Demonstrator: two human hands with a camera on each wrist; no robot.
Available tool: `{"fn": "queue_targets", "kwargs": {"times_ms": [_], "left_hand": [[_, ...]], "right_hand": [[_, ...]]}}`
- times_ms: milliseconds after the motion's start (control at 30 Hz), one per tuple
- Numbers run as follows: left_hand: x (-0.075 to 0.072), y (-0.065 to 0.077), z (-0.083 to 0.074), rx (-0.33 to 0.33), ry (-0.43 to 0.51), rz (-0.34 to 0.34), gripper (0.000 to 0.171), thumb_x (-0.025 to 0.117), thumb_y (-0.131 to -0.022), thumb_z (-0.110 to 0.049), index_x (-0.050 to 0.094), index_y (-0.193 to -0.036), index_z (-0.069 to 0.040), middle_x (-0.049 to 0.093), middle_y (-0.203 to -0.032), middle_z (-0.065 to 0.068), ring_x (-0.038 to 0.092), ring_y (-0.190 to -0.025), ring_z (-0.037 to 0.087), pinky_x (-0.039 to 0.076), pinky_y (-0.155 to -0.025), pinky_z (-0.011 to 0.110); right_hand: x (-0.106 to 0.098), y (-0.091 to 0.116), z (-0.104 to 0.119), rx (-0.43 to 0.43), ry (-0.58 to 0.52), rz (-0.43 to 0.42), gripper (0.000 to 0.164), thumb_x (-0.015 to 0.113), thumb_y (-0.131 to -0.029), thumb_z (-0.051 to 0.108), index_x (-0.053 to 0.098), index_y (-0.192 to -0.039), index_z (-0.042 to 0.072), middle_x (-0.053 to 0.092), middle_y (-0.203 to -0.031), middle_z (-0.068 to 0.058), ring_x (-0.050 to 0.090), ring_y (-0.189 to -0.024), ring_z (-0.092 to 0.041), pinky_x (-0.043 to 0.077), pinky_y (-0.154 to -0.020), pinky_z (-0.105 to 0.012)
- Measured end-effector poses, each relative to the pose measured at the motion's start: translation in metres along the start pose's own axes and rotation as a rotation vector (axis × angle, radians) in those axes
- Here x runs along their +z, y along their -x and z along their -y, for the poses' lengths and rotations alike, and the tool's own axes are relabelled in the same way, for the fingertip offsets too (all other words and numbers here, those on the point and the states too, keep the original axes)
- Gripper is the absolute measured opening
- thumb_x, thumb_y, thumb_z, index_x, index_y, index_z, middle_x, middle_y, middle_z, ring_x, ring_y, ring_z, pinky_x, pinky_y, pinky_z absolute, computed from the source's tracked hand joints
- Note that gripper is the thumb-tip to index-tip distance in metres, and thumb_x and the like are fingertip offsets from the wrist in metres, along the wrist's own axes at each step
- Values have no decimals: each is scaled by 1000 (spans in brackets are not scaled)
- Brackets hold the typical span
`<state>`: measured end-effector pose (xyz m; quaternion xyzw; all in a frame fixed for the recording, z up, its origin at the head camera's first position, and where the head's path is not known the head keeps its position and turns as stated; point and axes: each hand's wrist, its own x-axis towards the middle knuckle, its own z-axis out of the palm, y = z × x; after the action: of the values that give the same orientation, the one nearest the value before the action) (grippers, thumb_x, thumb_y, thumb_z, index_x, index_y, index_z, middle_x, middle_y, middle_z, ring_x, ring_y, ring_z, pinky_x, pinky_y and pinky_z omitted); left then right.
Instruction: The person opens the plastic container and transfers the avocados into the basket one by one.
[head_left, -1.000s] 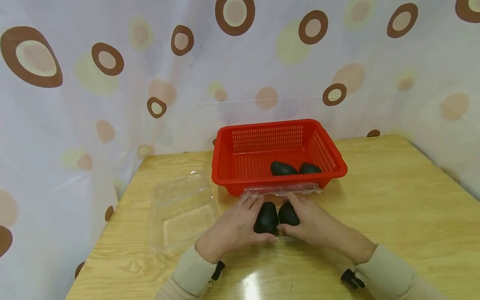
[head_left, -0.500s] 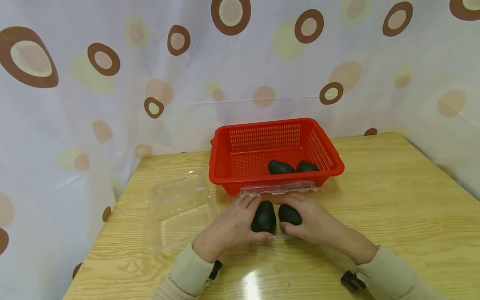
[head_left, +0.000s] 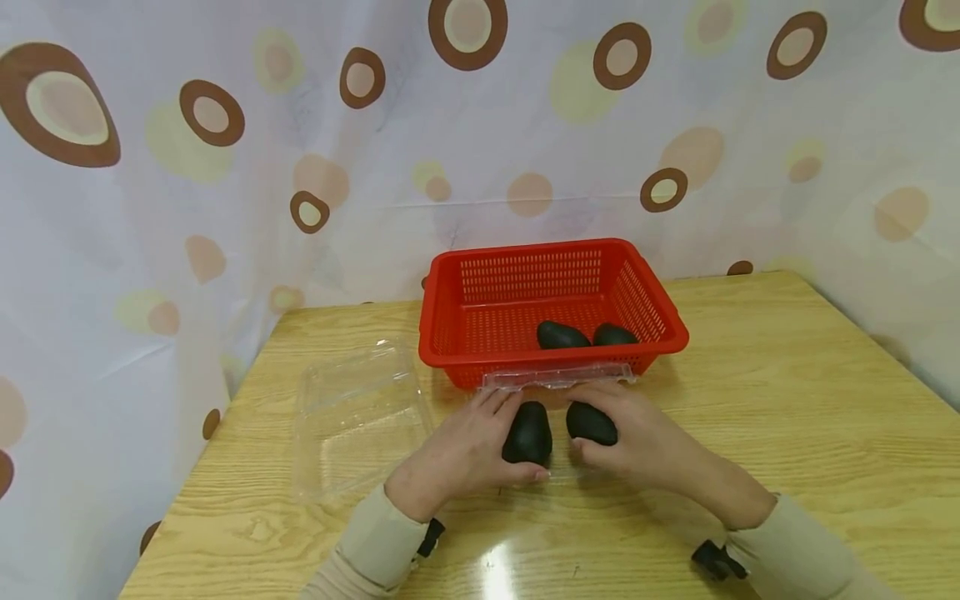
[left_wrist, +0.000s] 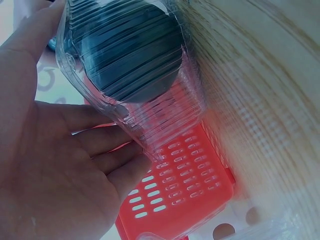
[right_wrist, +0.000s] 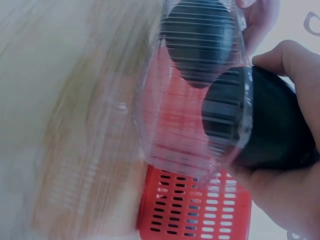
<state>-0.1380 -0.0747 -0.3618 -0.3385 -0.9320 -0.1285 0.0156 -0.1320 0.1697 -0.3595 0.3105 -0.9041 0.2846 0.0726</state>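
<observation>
In the head view my left hand [head_left: 468, 450] spans a clear plastic container [left_wrist: 165, 115], its thumb at the near rim and its fingers at the far rim. A dark avocado [head_left: 528, 435] stands inside, beside that hand. My right hand [head_left: 637, 437] grips a second dark avocado [head_left: 591, 423] between thumb and fingers. In the right wrist view, this held avocado tilts across the container's rim, partly behind the ribbed wall and partly above it. The first avocado [right_wrist: 200, 40] shows through the same wall, apart from it.
Behind the container stands a red perforated basket [head_left: 555, 358] with two more avocados [head_left: 561, 335] visible in it. Another clear plastic box [head_left: 363, 429] lies on the wooden table [head_left: 247, 533] to the left. A patterned cloth [head_left: 480, 125] hangs behind the table.
My right hand has shifted slightly right with its avocado, widening the gap between the two avocados. My left hand stays in nearly the same place at the container.
</observation>
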Motion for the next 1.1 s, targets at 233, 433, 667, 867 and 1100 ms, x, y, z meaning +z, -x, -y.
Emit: {"fn": "queue_targets", "kwargs": {"times_ms": [233, 433, 667, 867, 1100], "left_hand": [[0, 0, 0, -7, 3, 8, 102, 70, -79, -67, 30, -155, -12, 29, -162, 3, 22, -153, 21, 28, -122, 38], [-2, 0, 0, -15, -5, 7, 103, 70, -78, -68, 31, -155, -10, 30, -162, 4, 24, -152, 21, 29, -122, 38], [-1, -1, 0, -25, -5, 27, 106, 68, -79, -69, 27, -157, -10, 25, -164, 4, 19, -153, 21, 26, -123, 37], [0, -1, -1, -34, 2, 38, 103, 68, -79, -69, 31, -155, -10, 30, -162, 4, 27, -150, 23, 30, -121, 38], [-1, 0, -1, -53, 29, 54, 103, 68, -80, -68, 31, -155, -9, 29, -162, 5, 23, -152, 24, 29, -122, 39]], "right_hand": [[-9, 10, -2, 26, 7, -24, 53, 78, -80, 16, 62, -131, 17, 65, -128, -2, 61, -112, -17, 55, -89, -43], [-17, 17, -3, 22, 9, -39, 51, 78, -81, 14, 62, -129, 13, 64, -126, -4, 61, -106, -18, 57, -81, -36], [-25, 24, -4, 6, 29, -73, 48, 79, -80, 13, 63, -126, 13, 67, -120, -1, 62, -96, -13, 56, -75, -29], [-36, 36, -6, 9, 19, -57, 51, 79, -81, 11, 62, -129, 12, 67, -123, -4, 63, -98, -15, 56, -73, -26], [-49, 43, -15, 4, 48, -89, 53, 78, -81, 8, 60, -131, 12, 68, -114, -3, 59, -86, -10, 53, -64, -22]]}}
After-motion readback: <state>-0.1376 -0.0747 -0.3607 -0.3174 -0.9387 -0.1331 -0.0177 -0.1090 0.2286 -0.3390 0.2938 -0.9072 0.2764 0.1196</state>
